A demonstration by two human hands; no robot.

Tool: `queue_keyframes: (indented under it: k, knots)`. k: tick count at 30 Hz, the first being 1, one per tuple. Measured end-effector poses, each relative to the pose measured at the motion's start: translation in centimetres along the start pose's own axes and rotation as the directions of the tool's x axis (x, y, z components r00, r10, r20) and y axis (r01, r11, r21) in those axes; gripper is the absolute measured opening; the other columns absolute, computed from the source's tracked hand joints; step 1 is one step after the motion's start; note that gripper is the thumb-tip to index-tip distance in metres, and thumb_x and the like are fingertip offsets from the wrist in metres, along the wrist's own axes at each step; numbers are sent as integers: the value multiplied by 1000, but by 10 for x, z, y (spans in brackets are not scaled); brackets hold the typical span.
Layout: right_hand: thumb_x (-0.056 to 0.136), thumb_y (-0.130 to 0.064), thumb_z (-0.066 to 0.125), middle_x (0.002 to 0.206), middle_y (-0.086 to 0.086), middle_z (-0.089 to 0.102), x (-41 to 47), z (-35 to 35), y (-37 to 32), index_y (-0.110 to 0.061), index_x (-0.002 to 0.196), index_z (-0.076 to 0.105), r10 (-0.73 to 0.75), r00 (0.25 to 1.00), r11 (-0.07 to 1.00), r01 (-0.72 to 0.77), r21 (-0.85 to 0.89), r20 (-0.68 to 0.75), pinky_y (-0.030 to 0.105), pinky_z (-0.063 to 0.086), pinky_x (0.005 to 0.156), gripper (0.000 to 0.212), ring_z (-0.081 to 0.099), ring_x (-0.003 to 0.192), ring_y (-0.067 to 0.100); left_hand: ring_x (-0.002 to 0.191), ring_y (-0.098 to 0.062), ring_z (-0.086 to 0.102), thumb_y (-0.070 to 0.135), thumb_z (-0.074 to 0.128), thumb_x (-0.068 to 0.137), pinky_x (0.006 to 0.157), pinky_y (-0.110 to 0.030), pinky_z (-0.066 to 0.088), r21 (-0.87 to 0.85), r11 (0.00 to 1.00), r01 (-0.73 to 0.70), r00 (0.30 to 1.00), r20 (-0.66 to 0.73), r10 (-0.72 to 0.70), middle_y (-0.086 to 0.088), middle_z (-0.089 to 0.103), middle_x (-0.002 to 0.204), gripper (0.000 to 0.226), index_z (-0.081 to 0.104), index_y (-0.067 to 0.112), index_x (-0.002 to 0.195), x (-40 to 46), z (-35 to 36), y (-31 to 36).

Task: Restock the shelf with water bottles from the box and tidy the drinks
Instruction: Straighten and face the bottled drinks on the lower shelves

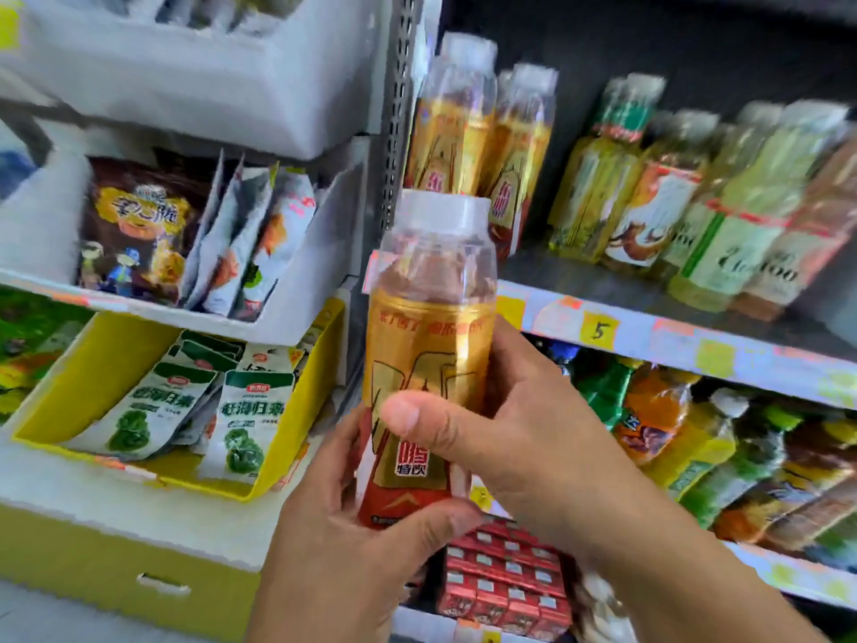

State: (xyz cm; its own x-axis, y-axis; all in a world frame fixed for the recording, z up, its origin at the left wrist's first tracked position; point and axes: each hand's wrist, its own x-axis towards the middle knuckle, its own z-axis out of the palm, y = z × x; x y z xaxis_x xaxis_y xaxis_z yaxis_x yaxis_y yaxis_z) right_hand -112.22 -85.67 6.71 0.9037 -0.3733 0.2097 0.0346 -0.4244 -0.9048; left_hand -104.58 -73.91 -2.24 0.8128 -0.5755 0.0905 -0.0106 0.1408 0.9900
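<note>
A drink bottle (431,327) with a gold and red label and a wide white cap is held upright in front of the shelf. My right hand (505,433) grips its middle, thumb across the label. My left hand (352,540) holds its base from below, fingers curled round the red bottom. Two matching gold bottles (468,127) stand behind it on the upper shelf (603,290). No water bottles or box show in this view.
Green and yellow tea bottles (723,201) fill the right of the upper shelf. Mixed drink bottles (695,447) crowd the shelf below, with red cartons (505,577) under them. Snack packets in a yellow bin (92,378) and white trays stand at left.
</note>
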Motion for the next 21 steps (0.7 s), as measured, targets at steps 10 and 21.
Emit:
queue_keyframes:
  k: [10,21]
  knots:
    - [86,-23,77,99,-12,76,59,-80,-61,-28,121,60,-196,919,980,200,-25,-342,31,60,79,40,72,90,6,107,5,57,62,64,78,85,-21,45,542,745,-388,914,127,384,28,62,119,53,47,53,127,73,60,126]
    - [83,-46,72,112,-15,71,130,-99,14,-43,129,49,-41,906,995,-3,-103,-422,46,53,99,51,67,107,13,140,-10,37,39,50,97,112,-30,36,728,575,-374,923,231,308,14,33,156,63,24,30,153,116,83,89]
